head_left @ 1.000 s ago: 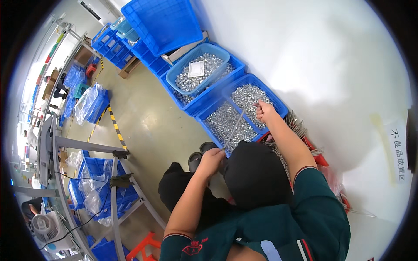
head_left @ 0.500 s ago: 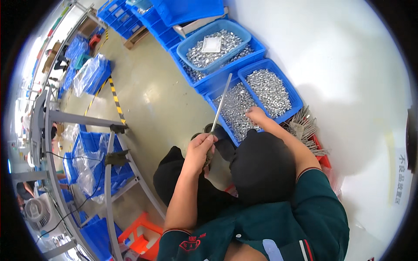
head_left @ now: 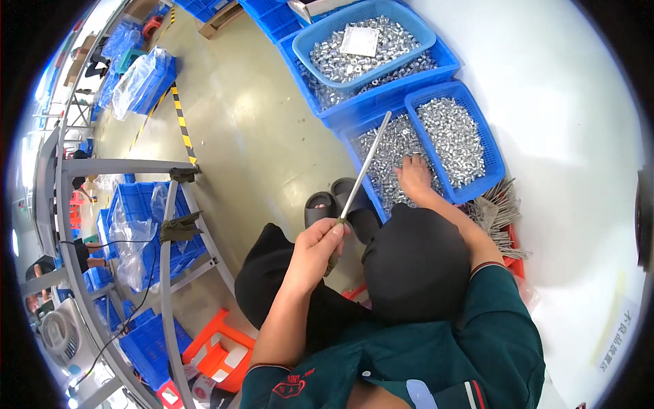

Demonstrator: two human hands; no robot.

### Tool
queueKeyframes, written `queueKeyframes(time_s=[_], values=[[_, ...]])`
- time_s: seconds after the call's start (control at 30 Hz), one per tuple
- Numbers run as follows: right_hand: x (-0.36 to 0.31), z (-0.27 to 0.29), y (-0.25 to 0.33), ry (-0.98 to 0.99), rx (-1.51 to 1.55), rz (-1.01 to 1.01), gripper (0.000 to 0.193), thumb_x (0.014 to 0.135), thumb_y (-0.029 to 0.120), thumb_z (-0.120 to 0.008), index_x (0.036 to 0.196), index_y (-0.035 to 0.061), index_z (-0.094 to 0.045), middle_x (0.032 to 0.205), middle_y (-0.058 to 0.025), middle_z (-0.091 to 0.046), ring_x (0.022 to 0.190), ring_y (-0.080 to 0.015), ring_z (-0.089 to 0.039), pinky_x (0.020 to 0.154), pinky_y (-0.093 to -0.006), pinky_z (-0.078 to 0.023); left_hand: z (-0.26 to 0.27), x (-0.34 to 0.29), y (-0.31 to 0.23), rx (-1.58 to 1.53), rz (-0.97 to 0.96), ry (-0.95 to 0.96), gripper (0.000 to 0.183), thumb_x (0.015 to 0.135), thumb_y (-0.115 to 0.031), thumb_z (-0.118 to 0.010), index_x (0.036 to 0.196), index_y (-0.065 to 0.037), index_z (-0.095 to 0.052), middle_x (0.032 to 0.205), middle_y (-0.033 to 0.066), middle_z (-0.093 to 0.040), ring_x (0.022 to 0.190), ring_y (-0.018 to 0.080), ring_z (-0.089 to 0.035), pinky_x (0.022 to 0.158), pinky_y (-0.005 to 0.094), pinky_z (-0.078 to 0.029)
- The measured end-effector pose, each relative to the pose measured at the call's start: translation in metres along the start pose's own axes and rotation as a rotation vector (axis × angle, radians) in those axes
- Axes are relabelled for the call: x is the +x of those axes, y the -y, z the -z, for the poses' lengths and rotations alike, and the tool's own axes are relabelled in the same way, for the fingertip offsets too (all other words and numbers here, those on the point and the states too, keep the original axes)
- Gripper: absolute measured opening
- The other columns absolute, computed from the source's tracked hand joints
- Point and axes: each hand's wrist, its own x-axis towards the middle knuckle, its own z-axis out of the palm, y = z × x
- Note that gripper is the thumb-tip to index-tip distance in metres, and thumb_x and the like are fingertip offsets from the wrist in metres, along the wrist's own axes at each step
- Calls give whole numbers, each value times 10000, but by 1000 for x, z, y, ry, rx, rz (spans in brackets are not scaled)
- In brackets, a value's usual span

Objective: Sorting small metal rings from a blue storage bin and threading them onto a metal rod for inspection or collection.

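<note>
- In the head view, the left hand (head_left: 317, 249) is closed around the bottom end of a thin metal rod (head_left: 366, 165). The fingers are pressed tight on it.
- The rod points up and away from the person. Its far tip is over the near blue bin (head_left: 494, 160), close to the bin's left side.
- The right hand (head_left: 414, 176) is down in that bin, resting on a pile of small shiny metal parts (head_left: 453, 140). Its fingers are bent into the parts. I cannot tell if they pinch one.
- The bin has two sides with a wall between them. The right hand is in the left side.
- A second blue bin (head_left: 310, 37) sits farther away on blue crates, also full of shiny parts. A white paper slip (head_left: 359, 41) lies on top of them.
- A bundle of metal rods (head_left: 501, 218) lies just beside the near bin's right corner, on a red tray.
- Two dark slippers (head_left: 334, 204) are on the floor, below the rod.
- A grey metal rack (head_left: 167, 225) stands on the person's left, with blue crates and clear bags in it.
</note>
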Motion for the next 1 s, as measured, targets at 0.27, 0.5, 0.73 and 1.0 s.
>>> queueKeyframes(time_s=[0.27,0.5,0.73,1.0], values=[[-1,-16,26,23,-21,257,287,788,296,-608,930,58,-533,903,-135,-537,882,-298,-557,735,-440,-463,2,5,3,-9,31,8,193,918,-189,-468,938,-28,-572,626,-49,-461,487,15,-374,438,176,-280],[-6,-43,15,181,-18,392,173,802,221,-533,888,71,-543,811,-154,-592,676,-342,-619,607,-463,-495,-2,9,4,17,24,20,188,920,-187,-469,934,-32,-573,625,-50,-459,495,14,-379,437,176,-285],[23,-24,-7,732,1468,-604,264,853,321,-543,898,60,-539,714,-66,-565,506,-150,-513,375,-280,-355,-1,7,3,30,-3,20,204,918,-194,-473,932,-15,-571,632,-32,-473,542,39,-404,478,198,-317],[29,29,2,948,2451,-579,281,900,307,-488,880,32,-542,788,-92,-543,591,-134,-478,358,-196,-339,-12,-4,-29,-82,88,-29,204,918,-188,-468,907,-2,-549,618,11,-488,517,93,-443,468,220,-344]])
